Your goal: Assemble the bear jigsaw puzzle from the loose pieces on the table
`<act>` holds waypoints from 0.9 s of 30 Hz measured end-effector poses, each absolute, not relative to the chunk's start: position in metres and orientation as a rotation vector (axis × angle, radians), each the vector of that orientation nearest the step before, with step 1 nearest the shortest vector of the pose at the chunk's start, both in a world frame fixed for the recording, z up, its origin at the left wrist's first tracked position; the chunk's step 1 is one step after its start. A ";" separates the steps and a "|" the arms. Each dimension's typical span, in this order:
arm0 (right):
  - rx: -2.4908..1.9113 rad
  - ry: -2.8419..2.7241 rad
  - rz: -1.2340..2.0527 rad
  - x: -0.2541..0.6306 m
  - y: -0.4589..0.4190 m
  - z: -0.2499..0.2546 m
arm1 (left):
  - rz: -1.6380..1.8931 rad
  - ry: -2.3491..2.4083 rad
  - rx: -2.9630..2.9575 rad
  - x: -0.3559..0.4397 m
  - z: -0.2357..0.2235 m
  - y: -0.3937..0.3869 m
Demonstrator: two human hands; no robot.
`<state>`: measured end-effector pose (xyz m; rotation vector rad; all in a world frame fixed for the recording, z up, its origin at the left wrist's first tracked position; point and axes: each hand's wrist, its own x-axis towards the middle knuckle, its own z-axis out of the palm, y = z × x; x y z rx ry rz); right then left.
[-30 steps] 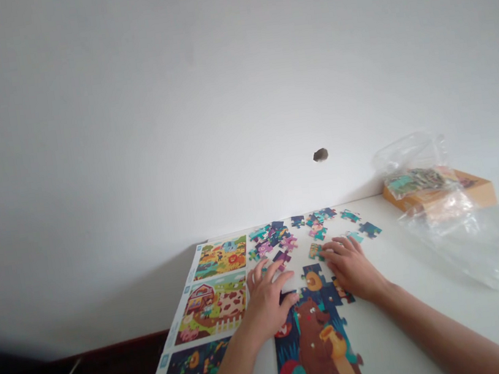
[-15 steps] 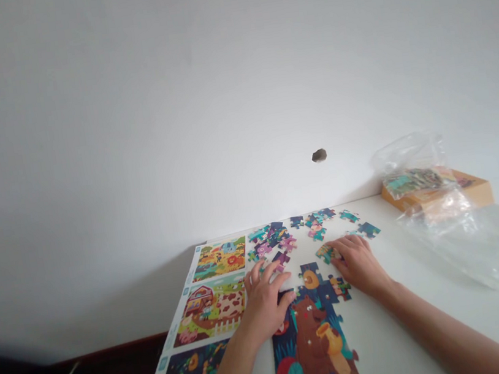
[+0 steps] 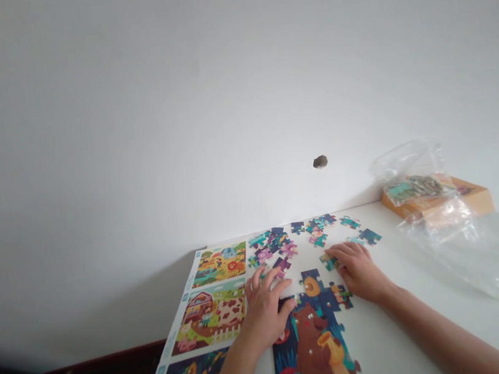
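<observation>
A partly joined jigsaw puzzle (image 3: pixel 310 339) lies in front of me, showing a brown bear with a honey pot on dark blue. My left hand (image 3: pixel 267 311) rests with spread fingers over the puzzle's upper left corner and the edge of the printed sheet; nothing is in it. Beyond the puzzle's upper right, my right hand (image 3: pixel 361 270) has its fingers closed on a puzzle piece (image 3: pixel 328 262) that lies at the table surface. Its fingers partly cover that piece. Several loose puzzle pieces (image 3: pixel 279 238) are scattered past both hands.
A printed picture sheet (image 3: pixel 212 319) runs along the table's left edge. At the back right, a clear plastic bag (image 3: pixel 413 161) with pieces inside lies on a yellow box (image 3: pixel 479 201). The white wall (image 3: pixel 222 123) behind has a small hole (image 3: pixel 320 161).
My view has tilted up slightly. The right hand has shifted a little with the piece under its fingers, and a loose piece behind it shows more. My left hand stays almost still.
</observation>
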<state>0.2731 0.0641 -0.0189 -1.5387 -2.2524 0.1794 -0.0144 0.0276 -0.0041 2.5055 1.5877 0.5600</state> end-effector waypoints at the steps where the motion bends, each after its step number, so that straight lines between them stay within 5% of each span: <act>1: -1.551 -2.238 0.172 0.273 0.064 -0.019 | 0.565 1.589 2.504 -0.014 -0.004 0.027; 14: -1.733 -2.038 0.172 0.272 0.072 -0.025 | 0.591 1.559 2.453 -0.015 -0.001 0.028; 21: -1.597 -1.912 0.262 0.268 0.066 -0.010 | 0.440 1.134 2.523 -0.003 0.024 0.014; 27: -1.331 -1.889 0.974 0.272 0.043 0.029 | 0.313 1.039 2.479 0.002 0.026 0.011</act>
